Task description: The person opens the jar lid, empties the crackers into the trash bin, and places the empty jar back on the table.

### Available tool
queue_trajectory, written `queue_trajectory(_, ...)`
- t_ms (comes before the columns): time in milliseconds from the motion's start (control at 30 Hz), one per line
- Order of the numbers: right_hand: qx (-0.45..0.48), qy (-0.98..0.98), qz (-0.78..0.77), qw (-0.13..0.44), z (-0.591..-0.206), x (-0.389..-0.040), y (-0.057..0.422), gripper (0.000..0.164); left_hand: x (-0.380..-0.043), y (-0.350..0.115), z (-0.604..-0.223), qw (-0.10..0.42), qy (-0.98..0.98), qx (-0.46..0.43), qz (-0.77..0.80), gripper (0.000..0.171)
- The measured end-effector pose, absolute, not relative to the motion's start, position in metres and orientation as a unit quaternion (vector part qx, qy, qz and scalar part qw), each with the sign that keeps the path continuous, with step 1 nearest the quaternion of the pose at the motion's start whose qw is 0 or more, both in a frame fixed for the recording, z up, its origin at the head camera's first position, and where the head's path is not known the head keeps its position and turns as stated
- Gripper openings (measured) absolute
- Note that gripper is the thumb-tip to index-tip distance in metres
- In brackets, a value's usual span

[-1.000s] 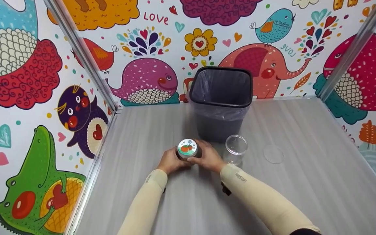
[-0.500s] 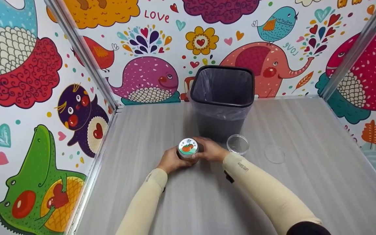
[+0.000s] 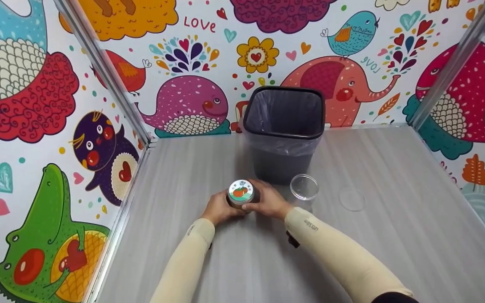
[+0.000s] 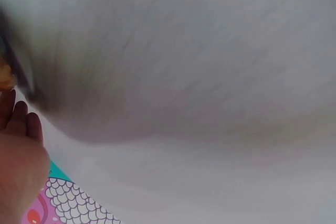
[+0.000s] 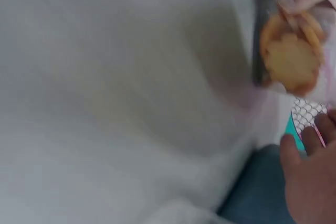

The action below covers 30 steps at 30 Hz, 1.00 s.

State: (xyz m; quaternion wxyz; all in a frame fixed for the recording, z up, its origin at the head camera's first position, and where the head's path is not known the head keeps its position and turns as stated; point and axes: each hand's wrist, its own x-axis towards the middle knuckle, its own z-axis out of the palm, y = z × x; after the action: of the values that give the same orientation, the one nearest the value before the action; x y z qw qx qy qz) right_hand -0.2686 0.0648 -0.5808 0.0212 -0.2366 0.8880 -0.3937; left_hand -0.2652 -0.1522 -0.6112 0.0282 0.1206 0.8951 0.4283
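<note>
Both hands hold a clear jar of round orange pieces. Its round lid carries a white and green label with orange fruit, face up in the head view. My left hand curls around the jar's left side. My right hand grips it from the right, thumb across the near side and fingers reaching behind. In the left wrist view, the left hand's fingers lie next to the orange contents at the left edge. Fingers also show below the jar in the right wrist view. The jar hides parts of both hands.
A dark bin with a clear liner stands behind the jar. Right of my right hand is an uncovered clear container. Farther right lies a thin clear disc. Patterned walls surround the grey tabletop.
My right hand and forearm shifted slightly up and right half a second ago, and are now back at the jar's near right side. The jar stays in nearly the same place.
</note>
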Motion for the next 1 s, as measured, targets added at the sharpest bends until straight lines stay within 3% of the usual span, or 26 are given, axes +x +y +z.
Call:
queue_trajectory(233, -0.198, 0.892, -0.407, -0.006, -0.588, -0.262, 0.057, 0.086, -0.265, -0.154, -0.613, 0.015, 0.895, 0.132, 0.425, 0.073)
queue_trajectory(633, -0.284, 0.864, -0.41, 0.066, -0.572, -0.281, 0.071, 0.082, -0.267, -0.151, -0.613, 0.027, 0.9, 0.126, 0.417, 0.076)
queue_trajectory(833, -0.237, 0.877, -0.417, 0.018, -0.58, -0.273, 0.069, 0.085, -0.266, -0.152, -0.613, 0.03, 0.901, 0.121, 0.416, 0.074)
queue_trajectory(1000, -0.232, 0.879, -0.417, -0.016, -0.587, -0.267, 0.064, 0.079, -0.266, -0.153, -0.613, 0.03, 0.9, 0.118, 0.419, 0.074)
